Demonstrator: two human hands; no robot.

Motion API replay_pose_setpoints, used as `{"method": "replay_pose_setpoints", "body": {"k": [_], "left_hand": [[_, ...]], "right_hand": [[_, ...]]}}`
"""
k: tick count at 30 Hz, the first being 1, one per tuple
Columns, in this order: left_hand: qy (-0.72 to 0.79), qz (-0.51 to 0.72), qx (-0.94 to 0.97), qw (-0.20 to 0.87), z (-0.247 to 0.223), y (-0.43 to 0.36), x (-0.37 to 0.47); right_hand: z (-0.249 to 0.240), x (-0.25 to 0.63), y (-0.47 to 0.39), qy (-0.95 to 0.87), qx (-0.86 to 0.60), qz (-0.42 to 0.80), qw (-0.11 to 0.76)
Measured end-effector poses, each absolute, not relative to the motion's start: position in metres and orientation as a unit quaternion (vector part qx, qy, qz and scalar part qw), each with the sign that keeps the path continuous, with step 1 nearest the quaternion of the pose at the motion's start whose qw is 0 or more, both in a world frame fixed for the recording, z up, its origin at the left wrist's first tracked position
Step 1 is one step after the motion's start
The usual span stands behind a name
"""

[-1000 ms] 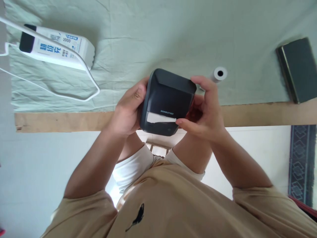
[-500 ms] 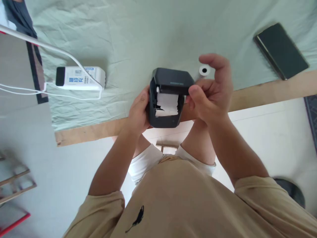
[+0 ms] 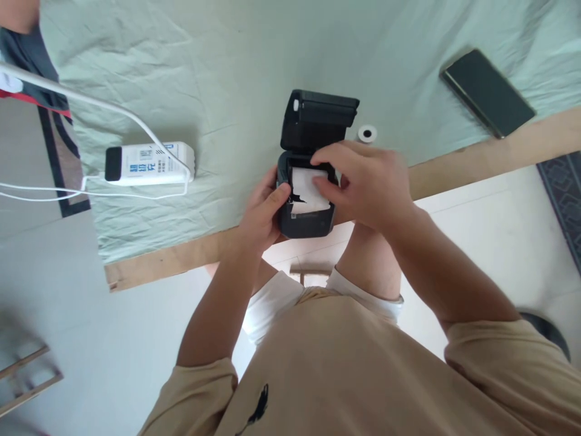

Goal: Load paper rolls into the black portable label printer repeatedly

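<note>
Here, two hands (image 3: pixel 263 213) (image 3: pixel 372 184) share one open printer (image 3: pixel 306 227) near one roll (image 3: pixel 367 129).

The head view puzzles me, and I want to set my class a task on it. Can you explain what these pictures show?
There is no machine here: a person works with two bare hands. One camera, worn on the head, looks forward and down, so the arms reach up the picture.

The left hand holds a black plastic box-shaped device, its black lid raised. Inside is white paper. The right hand reaches in at it; whether it grips the paper is unclear.

On the pale green cloth are a small white roll with a dark centre, a dark, flat, phone-like rectangle to the right and, at left, a white box with blue lettering, crossed by a white cable.
</note>
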State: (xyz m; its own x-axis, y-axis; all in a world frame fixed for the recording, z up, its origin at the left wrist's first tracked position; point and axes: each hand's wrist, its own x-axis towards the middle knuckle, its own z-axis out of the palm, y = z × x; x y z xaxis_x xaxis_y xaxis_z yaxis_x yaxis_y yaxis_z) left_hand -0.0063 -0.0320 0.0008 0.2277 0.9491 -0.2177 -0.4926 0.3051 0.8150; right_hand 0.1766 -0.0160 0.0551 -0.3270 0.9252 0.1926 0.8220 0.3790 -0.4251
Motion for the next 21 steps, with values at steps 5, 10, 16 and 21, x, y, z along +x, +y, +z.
{"method": "replay_pose_setpoints", "body": {"k": [5,10,16,21], "left_hand": [[0.379,0.494,0.325,0.712,0.001,-0.032,-0.007],[0.384,0.498,0.324,0.706,0.001,-0.030,-0.006],[0.383,0.505,0.316,0.707,0.003,-0.030,-0.005],[0.389,0.494,0.327,0.706,0.003,-0.032,-0.006]], "right_hand": [[0.074,0.169,-0.014,-0.847,-0.526,0.053,0.050],[0.075,0.162,-0.004,-0.836,-0.541,0.093,-0.014],[0.085,0.179,-0.005,-0.829,-0.515,0.194,0.102],[0.068,0.227,-0.023,-0.582,-0.519,0.393,0.488]]}}
